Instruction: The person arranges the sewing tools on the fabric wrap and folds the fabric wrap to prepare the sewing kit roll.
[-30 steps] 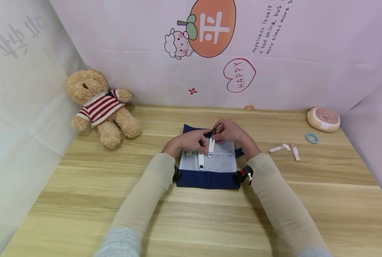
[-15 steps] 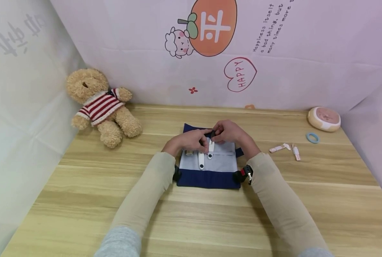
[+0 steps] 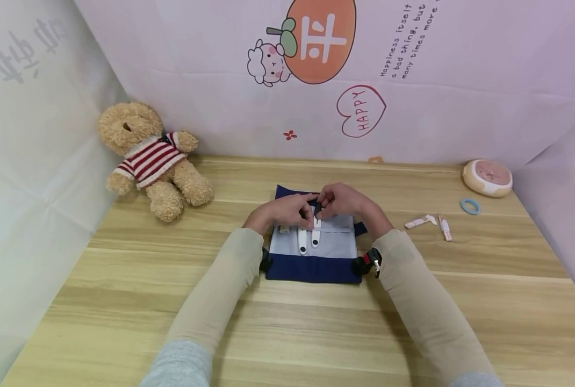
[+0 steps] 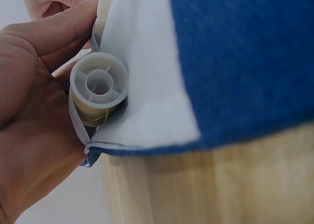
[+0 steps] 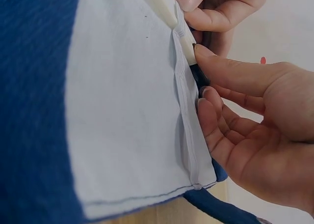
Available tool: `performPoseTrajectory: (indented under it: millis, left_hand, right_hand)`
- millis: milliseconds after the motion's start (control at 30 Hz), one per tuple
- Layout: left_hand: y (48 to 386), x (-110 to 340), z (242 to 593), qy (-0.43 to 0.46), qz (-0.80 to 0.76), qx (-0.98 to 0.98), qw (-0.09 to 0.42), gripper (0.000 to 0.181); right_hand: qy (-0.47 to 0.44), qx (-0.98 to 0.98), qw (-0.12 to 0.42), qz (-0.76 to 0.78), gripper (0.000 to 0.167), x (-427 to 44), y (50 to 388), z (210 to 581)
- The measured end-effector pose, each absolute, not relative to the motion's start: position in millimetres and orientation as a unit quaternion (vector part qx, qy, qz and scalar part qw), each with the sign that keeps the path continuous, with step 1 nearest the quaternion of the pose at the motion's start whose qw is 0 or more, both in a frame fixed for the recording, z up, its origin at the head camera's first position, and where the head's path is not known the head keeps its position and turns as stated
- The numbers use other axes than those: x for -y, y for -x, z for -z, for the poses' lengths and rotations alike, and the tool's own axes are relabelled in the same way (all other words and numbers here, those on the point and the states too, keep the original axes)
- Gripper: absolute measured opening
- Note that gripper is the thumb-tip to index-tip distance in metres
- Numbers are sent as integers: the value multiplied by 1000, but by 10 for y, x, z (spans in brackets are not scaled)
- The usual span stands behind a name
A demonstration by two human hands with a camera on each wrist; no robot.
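Observation:
A navy fabric pouch (image 3: 314,269) lies unfolded, its pale lining (image 5: 122,96) crossed by an elastic band (image 5: 184,101). My right hand (image 3: 343,200) pinches the black end of a slim white tool (image 3: 316,235) between thumb and fingers; the tool passes under the elastic. At the elastic beside that tool, my left hand (image 3: 289,210) pinches the band with thumb and finger. A second white tool (image 3: 302,243) with a dark dot at its near end lies to its left, its upper part hidden by the left hand. A thread spool (image 4: 99,81) sits in the elastic at the left.
A teddy bear (image 3: 152,161) leans at the back left. On the right lie two small white-and-pink pieces (image 3: 420,222), a blue ring (image 3: 470,206) and a round beige-and-pink case (image 3: 488,178). The pouch's strap (image 5: 221,208) sticks out on the right.
The white tool in my right hand has slid toward me through the elastic, its near end now lower. The right hand has followed slightly toward the left; the left hand stays almost in place.

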State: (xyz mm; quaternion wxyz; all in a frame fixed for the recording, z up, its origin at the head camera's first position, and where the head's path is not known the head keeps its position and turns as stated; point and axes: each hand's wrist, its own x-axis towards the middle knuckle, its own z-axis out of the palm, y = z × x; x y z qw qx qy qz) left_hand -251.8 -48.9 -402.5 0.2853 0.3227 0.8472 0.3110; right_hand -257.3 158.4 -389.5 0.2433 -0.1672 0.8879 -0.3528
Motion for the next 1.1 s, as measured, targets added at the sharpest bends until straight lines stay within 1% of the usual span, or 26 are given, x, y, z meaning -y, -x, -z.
performPoseTrajectory:
  millis: [367, 700, 867, 1100]
  left_hand:
    - [2505, 491, 4013, -321, -314, -849, 280, 7]
    - [2497, 483, 4012, -318, -311, -851, 278, 7]
    - [2496, 481, 3997, -309, -315, -859, 258, 5]
    - [2524, 451, 3909, -313, -324, -862, 233, 7]
  right_hand:
    - [206, -867, 280, 358, 35, -1547, 2554, 3883]
    - [224, -865, 283, 349, 38, -1580, 2513, 3870]
    - [232, -866, 259, 358, 40, -1676, 2470, 3843]
    - [203, -888, 180, 372, 41, -1971, 2402, 3770]
